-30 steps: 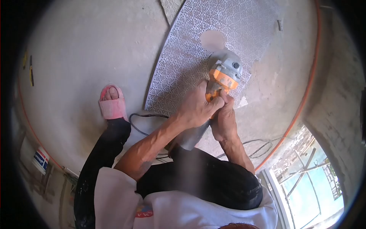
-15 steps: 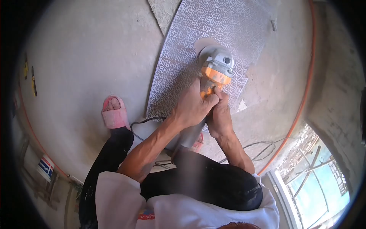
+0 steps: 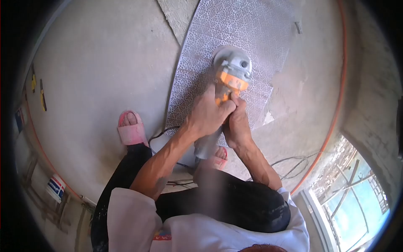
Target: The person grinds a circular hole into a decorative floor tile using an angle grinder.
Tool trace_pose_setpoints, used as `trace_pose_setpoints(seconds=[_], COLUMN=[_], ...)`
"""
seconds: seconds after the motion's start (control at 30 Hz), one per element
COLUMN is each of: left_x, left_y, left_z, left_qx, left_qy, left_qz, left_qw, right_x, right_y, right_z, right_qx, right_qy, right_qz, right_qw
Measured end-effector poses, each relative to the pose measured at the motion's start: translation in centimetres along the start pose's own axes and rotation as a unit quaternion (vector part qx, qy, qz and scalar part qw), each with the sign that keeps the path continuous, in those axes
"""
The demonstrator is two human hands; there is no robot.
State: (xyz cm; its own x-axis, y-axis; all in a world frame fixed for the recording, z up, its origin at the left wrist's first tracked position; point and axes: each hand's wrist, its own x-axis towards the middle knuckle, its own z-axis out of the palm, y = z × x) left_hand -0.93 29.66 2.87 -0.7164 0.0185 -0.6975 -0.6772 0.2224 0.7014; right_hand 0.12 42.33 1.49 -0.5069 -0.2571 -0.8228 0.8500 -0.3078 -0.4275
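Observation:
An orange and grey angle grinder (image 3: 235,69) is gripped in both my hands, its round disc lying over a large slab (image 3: 184,90) with a pale honeycomb pattern. My left hand (image 3: 210,110) wraps round the left of the grinder's body just behind the orange collar. Closed on the right of the body is my right hand (image 3: 238,128), its thumb beside the left one. The grinder's rear end points back between my knees, and a black cord (image 3: 161,133) curves to the left of it. Blurred dust hangs around the disc.
Two yellow and black knives (image 3: 43,95) lie on the concrete floor at left. An orange hose (image 3: 339,84) runs down the right side, near loose grey cable (image 3: 300,164). My pink sandals (image 3: 132,133) flank the slab's near end. A white bucket (image 3: 56,188) stands lower left.
The grinder and both hands have shifted a little left across the slab. The view has turned slightly, so floor items at left appear further right. Both hands keep their grip.

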Motion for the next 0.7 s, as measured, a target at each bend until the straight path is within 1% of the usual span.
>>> trace_pose_setpoints(seconds=[0.03, 0.07, 0.1, 0.13, 0.17, 0.23, 0.3, 0.33, 0.43, 0.47, 0.57, 0.6, 0.7], left_x=[-0.1, -0.2, -0.5, -0.9, -0.7, -0.4, -0.6, -0.5, -0.7, -0.3, -0.6, -0.6, -0.3], left_y=[0.0, -0.1, -0.3, -0.4, -0.3, 0.2, -0.2, -0.2, -0.6, -0.9, 0.3, 0.0, -0.4], left_z=[0.2, 0.2, 0.1, 0.2, 0.0, -0.3, -0.1, -0.4, -0.8, -0.7, -1.1, -1.2, -1.2], left_qx=[0.007, 0.017, 0.024, -0.014, -0.011, -0.002, 0.027, 0.041, 0.025, 0.015, 0.04, 0.06, 0.044], left_qy=[-0.002, 0.0, 0.001, 0.014, 0.019, 0.022, 0.011, 0.01, 0.018, 0.036, 0.032, 0.024, 0.044], left_qz=[0.005, 0.013, 0.015, 0.074, 0.055, 0.015, 0.003, -0.001, 0.035, 0.035, 0.007, 0.017, 0.013], left_qw=[1.0, 1.0, 1.0, 0.997, 0.998, 1.0, 1.0, 0.999, 0.999, 0.999, 0.999, 0.998, 0.998], right_x=[0.4, 0.1, -0.1, -0.5, -0.6, 0.3, 1.1, 0.5, 0.2, 0.8, 0.6, 0.6, 1.5], right_y=[-0.3, 0.1, 0.1, 0.3, 0.4, 0.8, 1.1, 1.2, 1.0, 0.8, 1.2, 1.4, 1.4], right_z=[0.0, 0.3, 0.5, 0.7, 0.7, -0.1, -0.3, 0.1, 0.9, 0.6, 1.4, 1.3, 0.9], right_qx=[0.0, 0.014, 0.02, 0.025, 0.03, 0.003, -0.001, -0.008, 0.012, 0.016, 0.023, 0.034, 0.035], right_qy=[-0.001, 0.038, 0.027, 0.018, 0.007, 0.01, 0.015, 0.006, -0.021, -0.037, 0.002, -0.046, -0.06], right_qz=[0.004, 0.006, -0.005, -0.012, -0.02, -0.001, -0.005, -0.027, -0.036, -0.011, -0.011, -0.047, -0.035], right_qw=[1.0, 0.999, 0.999, 0.999, 0.999, 1.0, 1.0, 1.0, 0.999, 0.999, 1.0, 0.997, 0.997])
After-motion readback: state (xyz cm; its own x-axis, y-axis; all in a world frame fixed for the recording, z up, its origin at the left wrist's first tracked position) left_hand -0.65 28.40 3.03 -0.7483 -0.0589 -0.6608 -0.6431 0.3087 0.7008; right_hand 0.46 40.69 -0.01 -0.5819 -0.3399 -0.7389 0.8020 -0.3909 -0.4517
